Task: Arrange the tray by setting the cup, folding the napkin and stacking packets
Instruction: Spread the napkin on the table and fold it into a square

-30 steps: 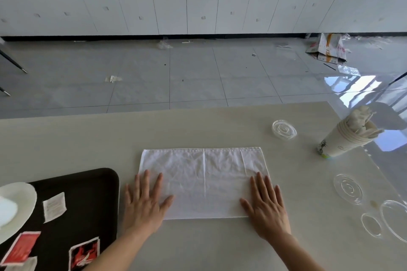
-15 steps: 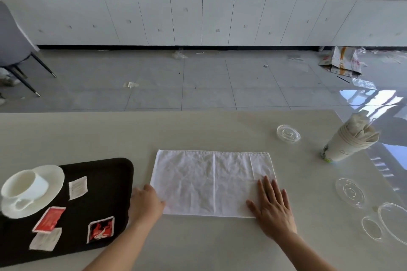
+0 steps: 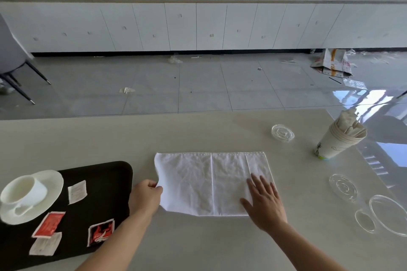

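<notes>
Two hands are engaged in the folding step: the white rectangular cloth napkin (image 3: 211, 182), on the table beside the black tray (image 3: 105, 200), is pinched at its left edge by the left hand (image 3: 146, 196) and pressed by the flat, spread right hand (image 3: 264, 202), a leftward-to-right fold being judged next.

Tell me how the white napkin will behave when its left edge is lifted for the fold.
The napkin looks like thin creased cloth, so it will probably droop. The left hand pinches its curling edge; the right hand lies flat on it, likely stopping sliding.

Single head-worn view, forward and down over table (image 3: 198, 134), near.
</notes>
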The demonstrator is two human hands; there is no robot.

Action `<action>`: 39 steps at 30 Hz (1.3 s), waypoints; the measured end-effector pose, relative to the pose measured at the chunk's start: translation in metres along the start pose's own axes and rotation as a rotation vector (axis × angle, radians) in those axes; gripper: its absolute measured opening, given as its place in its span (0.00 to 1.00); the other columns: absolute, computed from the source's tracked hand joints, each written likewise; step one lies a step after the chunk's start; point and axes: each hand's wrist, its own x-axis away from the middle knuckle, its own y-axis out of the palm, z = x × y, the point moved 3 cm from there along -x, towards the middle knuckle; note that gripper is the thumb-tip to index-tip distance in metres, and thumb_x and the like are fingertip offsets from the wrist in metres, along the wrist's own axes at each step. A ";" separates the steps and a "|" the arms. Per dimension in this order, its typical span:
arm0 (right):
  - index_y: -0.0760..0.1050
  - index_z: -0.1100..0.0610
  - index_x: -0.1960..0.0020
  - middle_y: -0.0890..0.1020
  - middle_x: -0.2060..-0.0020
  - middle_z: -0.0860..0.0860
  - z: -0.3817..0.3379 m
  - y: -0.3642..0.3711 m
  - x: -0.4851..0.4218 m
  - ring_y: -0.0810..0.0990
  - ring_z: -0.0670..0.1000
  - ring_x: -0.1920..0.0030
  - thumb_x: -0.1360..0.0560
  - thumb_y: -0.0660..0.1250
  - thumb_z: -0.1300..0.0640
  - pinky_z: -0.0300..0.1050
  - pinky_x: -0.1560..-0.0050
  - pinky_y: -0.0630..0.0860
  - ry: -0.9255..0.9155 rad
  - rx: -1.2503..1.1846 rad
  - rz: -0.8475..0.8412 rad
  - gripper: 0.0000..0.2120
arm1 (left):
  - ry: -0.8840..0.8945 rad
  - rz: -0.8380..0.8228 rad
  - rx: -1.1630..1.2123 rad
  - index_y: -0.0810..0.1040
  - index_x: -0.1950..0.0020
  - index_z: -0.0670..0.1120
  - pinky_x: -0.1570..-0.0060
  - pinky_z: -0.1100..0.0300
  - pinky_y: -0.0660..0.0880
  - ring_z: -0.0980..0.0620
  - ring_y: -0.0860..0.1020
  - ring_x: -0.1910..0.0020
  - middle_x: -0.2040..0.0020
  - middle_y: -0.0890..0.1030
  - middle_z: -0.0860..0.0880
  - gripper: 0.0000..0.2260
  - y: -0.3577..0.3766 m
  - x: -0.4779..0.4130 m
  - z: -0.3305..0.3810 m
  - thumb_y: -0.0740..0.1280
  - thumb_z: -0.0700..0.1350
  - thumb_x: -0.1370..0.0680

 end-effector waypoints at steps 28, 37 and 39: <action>0.76 0.59 0.67 0.74 0.75 0.46 -0.014 -0.093 -0.137 0.70 0.47 0.73 0.30 0.72 0.56 0.42 0.70 0.66 0.294 -1.018 0.044 0.10 | 0.814 -0.068 -0.156 0.80 0.52 0.48 0.62 0.57 0.74 0.49 0.77 0.57 0.57 0.78 0.50 0.09 0.122 0.112 0.167 0.63 0.40 0.28; 0.77 0.55 0.68 0.77 0.75 0.46 0.043 -0.080 -0.116 0.73 0.47 0.72 0.30 0.72 0.57 0.43 0.70 0.70 0.394 -1.045 0.100 0.09 | 0.974 -0.204 -0.226 0.83 0.55 0.49 0.67 0.60 0.77 0.49 0.79 0.62 0.63 0.79 0.50 0.10 0.165 0.152 0.176 0.67 0.37 0.31; 0.77 0.55 0.67 0.78 0.74 0.46 0.052 -0.075 -0.112 0.74 0.47 0.72 0.29 0.72 0.58 0.42 0.69 0.71 0.416 -1.028 0.102 0.09 | 0.982 -0.224 -0.240 0.83 0.54 0.49 0.66 0.59 0.77 0.48 0.79 0.62 0.62 0.79 0.49 0.10 0.172 0.155 0.176 0.67 0.37 0.31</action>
